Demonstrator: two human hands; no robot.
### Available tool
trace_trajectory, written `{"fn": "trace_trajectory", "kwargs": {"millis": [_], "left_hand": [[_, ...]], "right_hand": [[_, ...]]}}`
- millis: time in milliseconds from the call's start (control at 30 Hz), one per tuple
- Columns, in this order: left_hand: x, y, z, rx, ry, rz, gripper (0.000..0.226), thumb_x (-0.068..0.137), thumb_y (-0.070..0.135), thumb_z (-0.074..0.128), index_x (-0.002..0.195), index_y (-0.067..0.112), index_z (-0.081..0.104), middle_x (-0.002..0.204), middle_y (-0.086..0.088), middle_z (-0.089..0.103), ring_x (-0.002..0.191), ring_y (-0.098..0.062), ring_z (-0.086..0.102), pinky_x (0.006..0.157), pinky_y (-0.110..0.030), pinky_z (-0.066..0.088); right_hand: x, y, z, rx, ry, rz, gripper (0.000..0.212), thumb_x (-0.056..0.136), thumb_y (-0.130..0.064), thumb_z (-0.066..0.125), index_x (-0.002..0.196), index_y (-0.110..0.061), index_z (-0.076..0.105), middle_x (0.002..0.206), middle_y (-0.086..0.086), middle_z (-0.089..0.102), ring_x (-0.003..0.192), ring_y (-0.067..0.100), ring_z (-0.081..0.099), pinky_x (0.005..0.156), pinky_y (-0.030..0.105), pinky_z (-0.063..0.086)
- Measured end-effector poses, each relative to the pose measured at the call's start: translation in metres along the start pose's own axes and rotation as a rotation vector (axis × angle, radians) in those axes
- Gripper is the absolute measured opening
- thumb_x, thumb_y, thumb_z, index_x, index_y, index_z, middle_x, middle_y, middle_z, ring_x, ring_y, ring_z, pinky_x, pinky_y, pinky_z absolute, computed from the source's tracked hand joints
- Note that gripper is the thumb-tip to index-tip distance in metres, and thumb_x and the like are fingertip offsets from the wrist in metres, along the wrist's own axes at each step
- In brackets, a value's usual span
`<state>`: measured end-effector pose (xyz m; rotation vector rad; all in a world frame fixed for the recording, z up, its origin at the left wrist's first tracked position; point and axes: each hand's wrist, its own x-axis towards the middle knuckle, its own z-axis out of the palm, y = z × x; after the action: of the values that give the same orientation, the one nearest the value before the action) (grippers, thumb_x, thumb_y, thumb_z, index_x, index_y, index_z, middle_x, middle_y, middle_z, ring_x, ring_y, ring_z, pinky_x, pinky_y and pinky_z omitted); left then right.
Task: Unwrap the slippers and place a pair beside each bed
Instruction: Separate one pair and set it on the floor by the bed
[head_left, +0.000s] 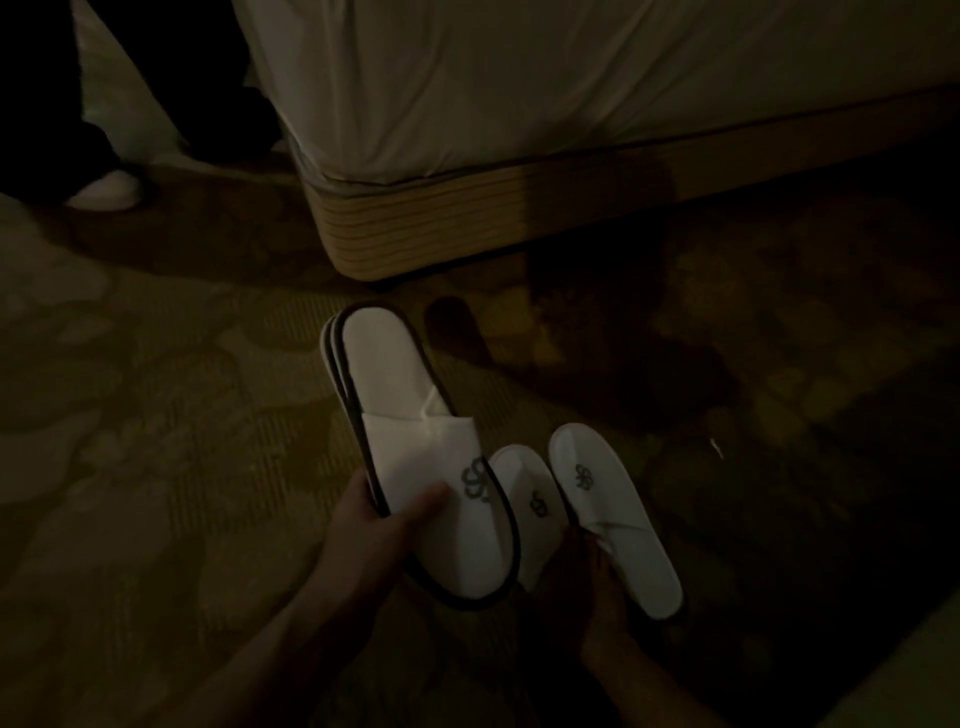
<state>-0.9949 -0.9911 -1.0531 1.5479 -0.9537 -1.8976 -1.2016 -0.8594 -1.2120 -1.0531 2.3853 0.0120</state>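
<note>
Two pairs of white slippers show in the dim head view. The left hand (379, 525) has its fingers (423, 501) clamped on a stacked pair with dark trim (415, 447), held above the carpet (156, 415) near the corner of the bed (519, 104). The right hand (597, 587) grips the plain pair (613, 514) low down, near or on the floor. It would be best to lay these side by side, parallel to the bed base (415, 228). Another person's shoe (106, 189) stands well apart.

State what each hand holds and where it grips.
Left hand: stacked dark-trimmed slippers, gripped at the side edge by the strap. Right hand: two white slippers, gripped where they overlap.
</note>
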Motion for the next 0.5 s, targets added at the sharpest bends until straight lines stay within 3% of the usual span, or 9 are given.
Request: {"fn": "trace_trajectory", "kwargs": {"millis": [100, 200, 233, 267, 333, 400, 433, 500], "left_hand": [[-0.001, -0.003, 0.001, 0.014, 0.001, 0.010, 0.056, 0.075, 0.017, 0.082, 0.126, 0.021, 0.060, 0.114, -0.004, 0.074, 0.098, -0.024, 0.073, 0.080, -0.042, 0.061], [0.002, -0.001, -0.002, 0.014, -0.012, 0.019, 0.062, 0.070, 0.022, 0.083, 0.128, 0.021, 0.060, 0.115, -0.004, 0.074, 0.100, -0.026, 0.072, 0.085, -0.048, 0.060], [0.003, 0.002, -0.004, 0.014, -0.018, 0.024, 0.067, 0.066, 0.027, 0.083, 0.129, 0.023, 0.060, 0.116, -0.004, 0.074, 0.101, -0.027, 0.072, 0.088, -0.051, 0.058], [0.005, 0.005, -0.005, 0.014, -0.017, 0.034, 0.072, 0.062, 0.031, 0.082, 0.130, 0.024, 0.059, 0.118, -0.003, 0.073, 0.102, -0.027, 0.071, 0.089, -0.052, 0.057], [0.006, 0.013, -0.008, -0.008, -0.012, 0.062, 0.076, 0.060, 0.033, 0.080, 0.132, 0.026, 0.058, 0.119, -0.002, 0.072, 0.104, -0.026, 0.070, 0.091, -0.053, 0.056], [0.007, 0.017, -0.009, -0.035, -0.007, 0.074, 0.075, 0.063, 0.031, 0.078, 0.134, 0.025, 0.056, 0.119, 0.000, 0.072, 0.105, -0.025, 0.069, 0.089, -0.050, 0.057], [0.007, 0.018, -0.011, -0.042, -0.010, 0.077, 0.072, 0.065, 0.029, 0.077, 0.134, 0.025, 0.056, 0.118, 0.000, 0.071, 0.105, -0.024, 0.069, 0.087, -0.048, 0.057], [0.009, 0.016, -0.015, -0.046, -0.013, 0.074, 0.063, 0.072, 0.024, 0.077, 0.132, 0.024, 0.057, 0.115, 0.001, 0.072, 0.102, -0.023, 0.070, 0.082, -0.043, 0.058]], "right_hand": [[-0.004, 0.006, -0.005, 0.055, 0.014, -0.019, 0.093, 0.079, -0.079, 0.051, 0.153, -0.024, 0.039, 0.149, -0.003, 0.051, 0.135, 0.019, 0.050, 0.112, 0.040, 0.042], [-0.006, 0.019, -0.012, -0.083, -0.025, -0.058, 0.082, 0.099, -0.048, 0.052, 0.161, -0.018, 0.008, 0.165, 0.006, 0.029, 0.148, 0.022, 0.034, 0.121, 0.034, 0.027], [-0.007, 0.022, -0.015, -0.117, -0.054, -0.060, 0.088, 0.099, -0.048, 0.053, 0.159, -0.019, -0.004, 0.168, 0.007, 0.021, 0.151, 0.022, 0.028, 0.122, 0.033, 0.023], [-0.008, 0.024, -0.016, -0.148, -0.092, -0.082, 0.093, 0.095, -0.055, 0.052, 0.160, -0.019, -0.004, 0.169, 0.006, 0.017, 0.152, 0.022, 0.025, 0.122, 0.033, 0.020], [-0.012, 0.019, -0.017, -0.108, -0.132, -0.109, 0.107, 0.080, -0.077, 0.032, 0.162, -0.017, 0.001, 0.168, 0.005, 0.017, 0.153, 0.023, 0.021, 0.123, 0.033, 0.014], [-0.016, 0.014, -0.022, -0.091, -0.117, -0.120, 0.121, 0.061, -0.084, 0.014, 0.162, -0.018, 0.003, 0.167, 0.004, 0.019, 0.153, 0.023, 0.021, 0.123, 0.034, 0.015], [-0.014, 0.014, -0.023, -0.120, -0.121, -0.124, 0.122, 0.062, -0.083, 0.018, 0.163, -0.018, 0.002, 0.166, 0.005, 0.019, 0.153, 0.024, 0.021, 0.122, 0.035, 0.017], [-0.012, 0.018, -0.023, -0.226, -0.149, -0.129, 0.108, 0.081, -0.068, 0.045, 0.162, -0.016, -0.005, 0.168, 0.008, 0.014, 0.152, 0.028, 0.021, 0.120, 0.037, 0.021]]}}
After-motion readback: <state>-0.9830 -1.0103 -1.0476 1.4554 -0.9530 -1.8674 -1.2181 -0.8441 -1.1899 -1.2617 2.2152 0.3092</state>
